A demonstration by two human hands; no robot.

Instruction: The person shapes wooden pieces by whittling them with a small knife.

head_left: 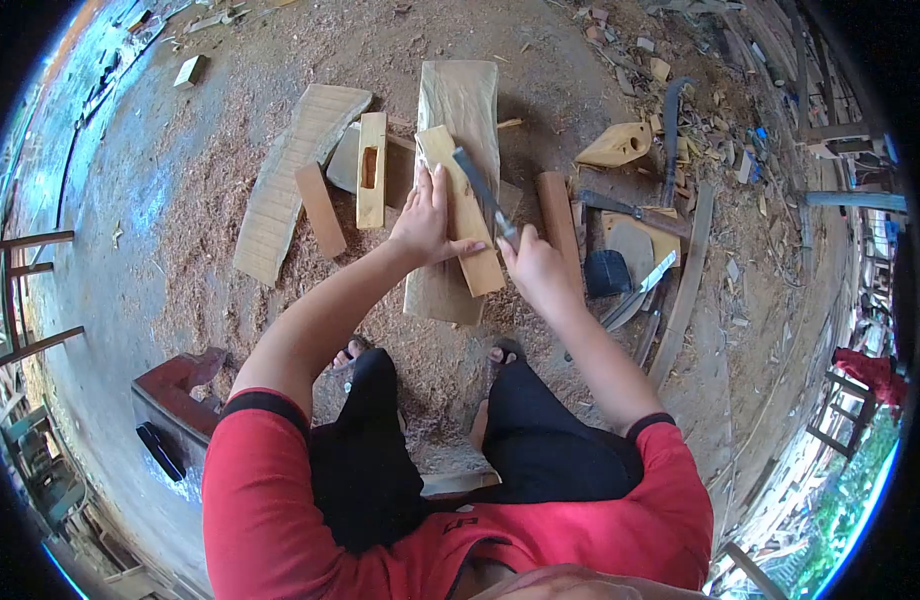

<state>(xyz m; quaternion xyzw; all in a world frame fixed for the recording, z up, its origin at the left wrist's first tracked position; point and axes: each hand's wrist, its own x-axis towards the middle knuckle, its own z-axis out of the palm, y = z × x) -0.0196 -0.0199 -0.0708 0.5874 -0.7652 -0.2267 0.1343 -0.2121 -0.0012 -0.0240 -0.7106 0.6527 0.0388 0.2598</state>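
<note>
A pale wooden block [462, 205] lies slanted across a wide light plank [460, 90] on the ground. My left hand [425, 220] rests on the block's left side, its fingers apart and its thumb over the block's lower part. My right hand [535, 265] is wrapped round the handle of a dark metal tool [483, 190] that looks like a file or chisel. The tool points up and left, along the block's right edge; whether it touches the wood I cannot tell. Left of the plank is a slotted wooden plane body [372, 170].
A corrugated board [300, 180] and a reddish block [321, 210] lie to the left. To the right are a wooden piece with a hole [615, 146], a dark cup [608, 273], a shiny blade [658, 271] and a long strip [685, 290]. Shavings cover the ground.
</note>
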